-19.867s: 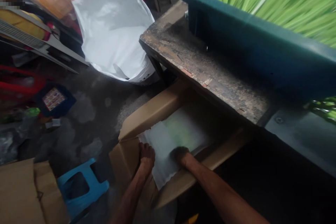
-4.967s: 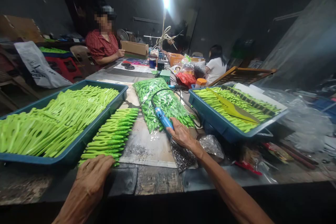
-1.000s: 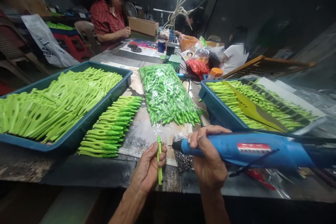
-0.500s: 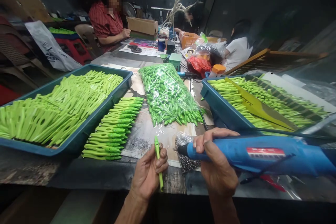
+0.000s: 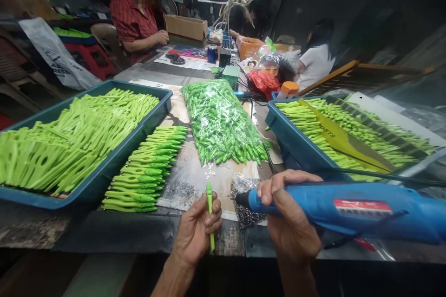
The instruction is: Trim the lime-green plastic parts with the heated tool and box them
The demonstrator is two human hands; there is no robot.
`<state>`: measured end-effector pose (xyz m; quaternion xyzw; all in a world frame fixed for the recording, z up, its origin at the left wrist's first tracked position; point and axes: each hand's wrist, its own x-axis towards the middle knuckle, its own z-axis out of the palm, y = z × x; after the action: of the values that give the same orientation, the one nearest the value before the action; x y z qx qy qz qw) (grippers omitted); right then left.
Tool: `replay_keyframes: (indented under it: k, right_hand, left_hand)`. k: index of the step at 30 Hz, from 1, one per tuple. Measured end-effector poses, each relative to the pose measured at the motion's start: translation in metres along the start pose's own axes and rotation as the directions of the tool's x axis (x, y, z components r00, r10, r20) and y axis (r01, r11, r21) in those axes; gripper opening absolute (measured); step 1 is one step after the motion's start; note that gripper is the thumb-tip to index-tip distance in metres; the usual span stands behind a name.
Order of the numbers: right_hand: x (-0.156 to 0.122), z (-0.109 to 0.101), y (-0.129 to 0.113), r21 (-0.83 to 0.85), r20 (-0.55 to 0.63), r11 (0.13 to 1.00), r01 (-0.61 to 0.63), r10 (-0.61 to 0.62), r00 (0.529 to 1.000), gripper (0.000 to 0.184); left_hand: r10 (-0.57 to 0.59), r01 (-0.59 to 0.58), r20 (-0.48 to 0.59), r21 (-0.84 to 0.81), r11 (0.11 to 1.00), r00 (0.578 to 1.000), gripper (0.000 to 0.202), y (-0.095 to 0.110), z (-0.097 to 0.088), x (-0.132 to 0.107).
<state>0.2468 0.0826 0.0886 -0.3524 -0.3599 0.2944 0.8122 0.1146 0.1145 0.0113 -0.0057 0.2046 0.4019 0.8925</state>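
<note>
My left hand (image 5: 195, 231) pinches a slim green plastic piece (image 5: 209, 212) upright between thumb and fingers. My right hand (image 5: 291, 213) is wrapped around a corded blue rotary tool (image 5: 343, 207), its thin tip pointing left at the green piece with a small gap between them. Below the tip lies a clear bag of dark metal bits (image 5: 244, 205). A stack of similar green pieces (image 5: 142, 171) lies left of my left hand on the worn workbench (image 5: 190, 190).
Blue trays of green plastic parts (image 5: 104, 167) (image 5: 287, 137) stand left and right, and a large clear bag of green parts (image 5: 219, 120) lies between them. Cables run behind it. Two seated people, in a red shirt (image 5: 130, 23) and a white shirt (image 5: 315, 65), are farther along the table.
Compared with the earlier frames, my left hand now holds the green piece and my right hand holds the blue tool. Over the last second, the view has shifted only slightly.
</note>
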Motion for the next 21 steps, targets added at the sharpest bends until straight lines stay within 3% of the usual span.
replay_keyframes:
  k: [6, 11, 16, 21]
  right_hand:
    - [0.001, 0.001, -0.001, 0.015, 0.021, 1.0, 0.004, -0.004, 1.0, 0.021]
    - [0.002, 0.002, -0.002, -0.008, -0.003, 1.0, -0.014, 0.014, 1.0, 0.018]
    - [0.0, 0.002, -0.001, 0.016, 0.013, 1.0, -0.005, 0.005, 1.0, 0.02]
    - [0.0, 0.002, -0.002, 0.008, 0.039, 1.0, 0.023, -0.023, 0.999, 0.021]
  left_hand:
    - [-0.016, 0.002, 0.088, 0.155, 0.988, 0.996, 0.013, 0.0, -0.002, -0.001]
    - [0.004, -0.035, 0.091, 0.341, 0.94, 0.996, 0.018, 0.0, 0.005, -0.006]
    - [0.172, -0.189, 0.086, 0.596, 0.78, 0.981, 0.019, -0.002, 0.005, -0.011]
    - [0.302, -0.255, 0.081, 0.758, 0.601, 0.95, 0.019, -0.003, 0.001, -0.013]
